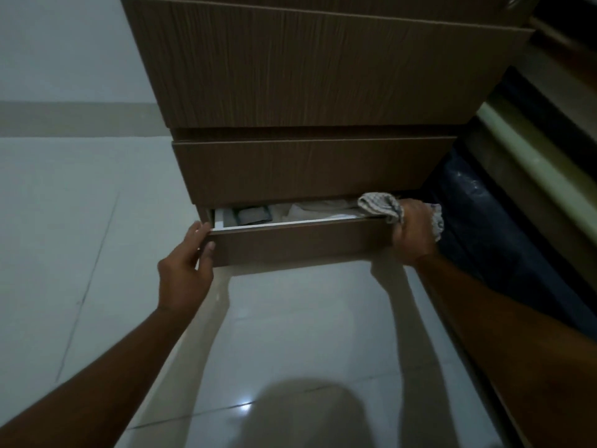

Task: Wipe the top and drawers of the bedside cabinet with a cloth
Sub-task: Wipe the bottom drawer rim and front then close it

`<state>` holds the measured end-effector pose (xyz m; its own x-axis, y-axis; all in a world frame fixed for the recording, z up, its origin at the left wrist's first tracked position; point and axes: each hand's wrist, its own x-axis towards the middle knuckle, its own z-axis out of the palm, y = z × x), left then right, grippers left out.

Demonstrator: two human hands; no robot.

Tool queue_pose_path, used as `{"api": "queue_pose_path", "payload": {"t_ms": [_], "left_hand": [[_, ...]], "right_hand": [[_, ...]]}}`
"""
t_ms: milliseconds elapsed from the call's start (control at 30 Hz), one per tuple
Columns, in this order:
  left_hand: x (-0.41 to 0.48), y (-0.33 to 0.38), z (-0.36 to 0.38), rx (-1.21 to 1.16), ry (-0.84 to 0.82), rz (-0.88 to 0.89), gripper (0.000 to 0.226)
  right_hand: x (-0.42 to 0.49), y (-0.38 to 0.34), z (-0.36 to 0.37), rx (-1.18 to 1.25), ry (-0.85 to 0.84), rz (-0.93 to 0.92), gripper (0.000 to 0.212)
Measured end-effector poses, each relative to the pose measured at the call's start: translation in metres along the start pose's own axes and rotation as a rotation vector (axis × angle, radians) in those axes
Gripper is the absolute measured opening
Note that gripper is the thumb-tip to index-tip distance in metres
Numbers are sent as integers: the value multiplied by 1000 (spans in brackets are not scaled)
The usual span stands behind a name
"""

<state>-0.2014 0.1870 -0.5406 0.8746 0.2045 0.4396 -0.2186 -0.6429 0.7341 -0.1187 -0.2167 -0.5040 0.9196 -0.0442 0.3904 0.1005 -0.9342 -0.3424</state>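
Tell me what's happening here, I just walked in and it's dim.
A person is crouched at a brown bedside cabinet, working on its bottom drawer, which is pulled partly open. The left hand grips the drawer front's left corner, and the right hand holds the right end with a patterned cloth bunched under it. Light fabric and a dark item lie inside. The two drawers above are shut. Whether the drawer is being opened or closed cannot be told.
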Motion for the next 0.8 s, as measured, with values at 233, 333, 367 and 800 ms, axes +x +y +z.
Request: {"api": "queue_pose_path", "payload": {"t_ms": [233, 333, 367, 800], "left_hand": [[18, 1, -16, 46, 60, -61, 21], [25, 0, -14, 63, 94, -127, 20], [27, 0, -12, 50, 99, -143, 20], [60, -15, 4, 60, 106, -228, 19]], "right_hand": [[18, -22, -6, 414, 522, 342, 46], [27, -51, -4, 571, 635, 232, 43], [29, -63, -4, 609, 682, 200, 39], [-34, -187, 82, 677, 126, -308, 38]]}}
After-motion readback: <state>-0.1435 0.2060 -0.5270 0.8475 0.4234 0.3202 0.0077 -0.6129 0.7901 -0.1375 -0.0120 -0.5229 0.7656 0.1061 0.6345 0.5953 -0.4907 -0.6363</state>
